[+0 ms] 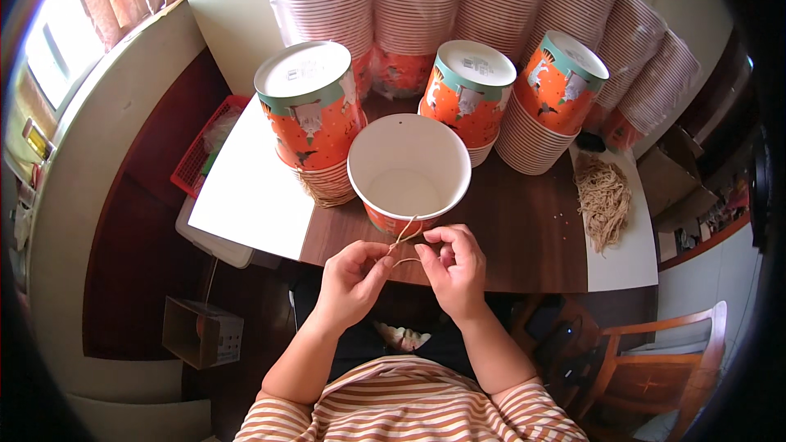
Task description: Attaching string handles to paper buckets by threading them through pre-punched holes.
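Note:
A paper bucket (405,172) with a white inside and an orange printed outside stands upright at the table's near edge. A thin tan cord (403,239) runs from the near side of its rim, crossing itself just in front. My left hand (354,280) pinches the cord between thumb and forefinger. Opposite it, my right hand (455,272) has its bent fingers on the cord's other part, forefinger and thumb a little apart. A short curve of cord bridges the two hands. The far rim has a small dark hole.
Upside-down orange buckets (307,102) top stacks at left, middle and right, with tan cord around the left stack. Tall wrapped bucket stacks (417,0) line the back. A bundle of loose cord (603,200) lies at right. A wooden chair (663,360) stands lower right, a cardboard box (201,334) lower left.

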`<move>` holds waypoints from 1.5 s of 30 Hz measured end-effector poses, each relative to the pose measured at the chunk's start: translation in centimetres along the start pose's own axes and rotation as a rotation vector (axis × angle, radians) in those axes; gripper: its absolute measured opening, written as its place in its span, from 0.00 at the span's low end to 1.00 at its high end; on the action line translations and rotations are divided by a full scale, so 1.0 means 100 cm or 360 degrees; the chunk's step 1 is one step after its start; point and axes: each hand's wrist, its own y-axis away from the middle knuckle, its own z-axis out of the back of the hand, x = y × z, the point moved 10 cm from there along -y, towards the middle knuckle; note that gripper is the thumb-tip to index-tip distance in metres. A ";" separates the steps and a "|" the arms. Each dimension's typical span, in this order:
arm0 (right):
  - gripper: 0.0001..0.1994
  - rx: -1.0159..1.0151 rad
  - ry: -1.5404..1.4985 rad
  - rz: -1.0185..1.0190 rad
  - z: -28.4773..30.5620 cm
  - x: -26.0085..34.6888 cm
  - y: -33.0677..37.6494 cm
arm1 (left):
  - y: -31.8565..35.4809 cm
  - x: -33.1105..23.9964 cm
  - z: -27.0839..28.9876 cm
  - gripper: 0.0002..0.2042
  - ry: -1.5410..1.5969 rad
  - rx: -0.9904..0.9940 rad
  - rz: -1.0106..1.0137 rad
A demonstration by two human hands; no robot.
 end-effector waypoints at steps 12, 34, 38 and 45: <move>0.08 0.0350 -0.0514 -0.0524 -0.018 -0.020 0.002 | 0.009 -0.053 -0.017 0.05 -0.0938 -0.0222 -0.0647; 0.12 -0.0030 -0.0659 -0.0602 -0.015 -0.041 -0.015 | 0.011 -0.031 -0.043 0.08 -0.1044 -0.0188 -0.1034; 0.10 -0.0044 -0.0654 -0.0608 -0.017 -0.044 -0.016 | 0.012 -0.025 -0.044 0.07 -0.1050 -0.0141 -0.1032; 0.08 -0.0060 -0.0992 -0.0737 -0.025 -0.052 -0.010 | 0.001 -0.003 -0.032 0.06 -0.0965 -0.0185 -0.0849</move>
